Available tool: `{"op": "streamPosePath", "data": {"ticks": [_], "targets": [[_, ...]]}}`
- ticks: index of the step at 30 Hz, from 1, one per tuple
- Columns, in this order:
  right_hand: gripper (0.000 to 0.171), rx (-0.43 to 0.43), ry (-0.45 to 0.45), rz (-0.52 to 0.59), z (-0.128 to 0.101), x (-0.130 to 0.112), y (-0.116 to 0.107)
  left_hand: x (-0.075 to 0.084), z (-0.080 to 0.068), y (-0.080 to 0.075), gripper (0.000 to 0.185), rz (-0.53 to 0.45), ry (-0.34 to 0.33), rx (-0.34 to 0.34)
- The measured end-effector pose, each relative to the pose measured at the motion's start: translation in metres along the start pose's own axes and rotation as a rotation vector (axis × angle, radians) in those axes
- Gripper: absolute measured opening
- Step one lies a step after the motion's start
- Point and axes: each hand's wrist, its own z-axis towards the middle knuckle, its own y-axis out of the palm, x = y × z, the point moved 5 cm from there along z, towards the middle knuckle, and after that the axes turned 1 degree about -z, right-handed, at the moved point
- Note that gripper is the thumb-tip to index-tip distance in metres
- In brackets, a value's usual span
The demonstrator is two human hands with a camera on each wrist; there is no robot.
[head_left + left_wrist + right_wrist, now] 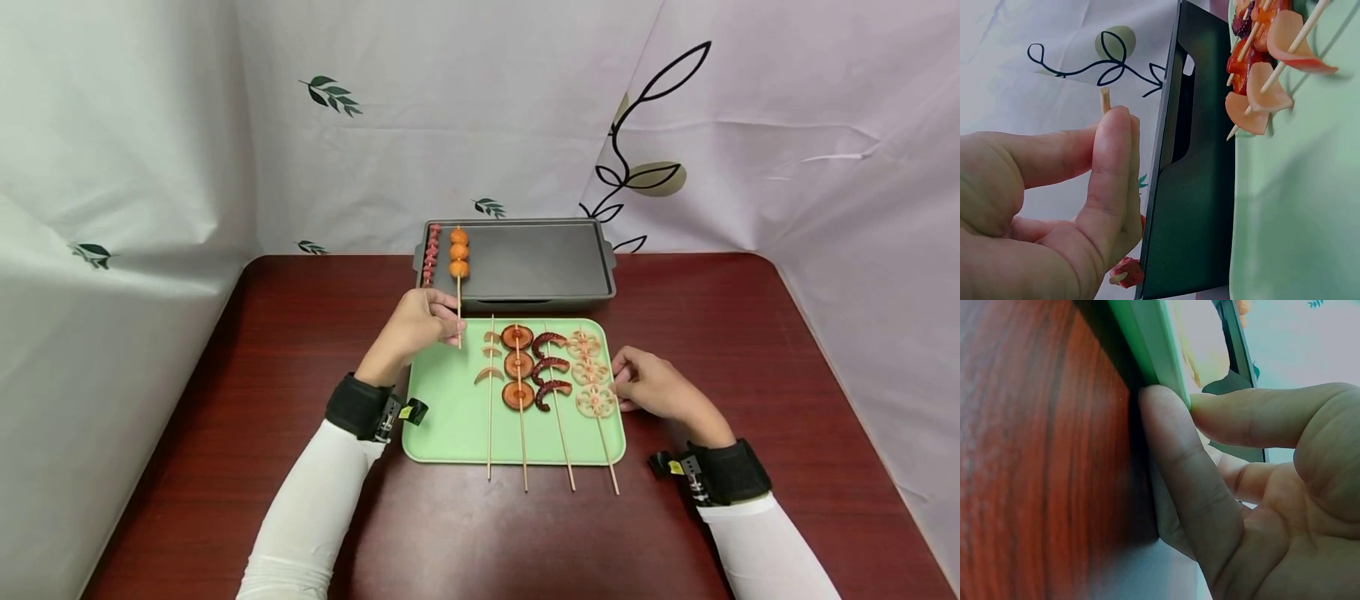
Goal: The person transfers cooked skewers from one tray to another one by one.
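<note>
My left hand (420, 329) pinches the lower end of a wooden skewer with three orange balls (459, 252); the balls lie on the dark grey baking tray (540, 262). In the left wrist view the stick's tip (1105, 100) pokes out above my thumb (1110, 175). A skewer of small red pieces (431, 254) lies at that tray's left edge. My right hand (648, 385) grips the right rim of the green tray (450, 417), thumb and finger on its edge (1154, 356). Several skewers lie on the green tray: pale slices (490, 358), round red slices (517, 367), dark curved pieces (550, 367), lotus root (591, 371).
The trays sit on a dark red wooden table (225, 375), grey one behind the green one. White curtains with leaf prints (480, 108) close off the back and both sides. Skewer sticks overhang the green tray's front edge (525, 479).
</note>
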Motion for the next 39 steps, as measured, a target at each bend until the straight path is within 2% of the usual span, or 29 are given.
{"op": "streamPosePath", "data": {"ticks": [10,17,26,33,39], "targets": [[0.014,0.002,0.0,0.008,0.0,0.0,0.0,-0.004,-0.01,0.006,0.042,0.009,0.033,-0.041],[0.013,-0.004,0.002,0.004,0.001,0.0,0.0,-0.006,-0.022,0.007,0.037,0.016,0.04,-0.068],[0.015,-0.004,0.006,0.012,0.0,0.001,0.0,-0.008,-0.038,0.013,0.037,0.019,0.084,-0.106],[0.014,0.002,0.005,0.001,0.0,0.0,0.0,-0.012,-0.049,0.018,0.037,0.037,0.071,-0.123],[0.013,0.006,-0.002,-0.01,0.0,0.0,-0.001,-0.016,-0.059,0.022,0.034,0.053,0.092,-0.141]]}}
